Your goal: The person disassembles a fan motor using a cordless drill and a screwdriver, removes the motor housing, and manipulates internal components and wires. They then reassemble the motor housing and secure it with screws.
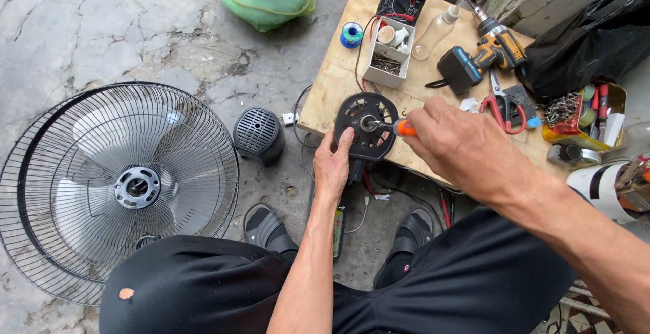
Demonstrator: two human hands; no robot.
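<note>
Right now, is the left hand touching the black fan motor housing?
Touching. The head view shows the left hand with its fingers resting against the lower left edge of the black fan motor housing.

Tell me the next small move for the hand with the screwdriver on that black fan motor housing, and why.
Probably turn the orange-handled screwdriver in place while keeping it pressed in. Its tip already sits at the hub of the black motor housing, the right hand grips the handle, and the left hand braces the housing's lower edge against the wooden board, so nothing needs repositioning first.
</note>
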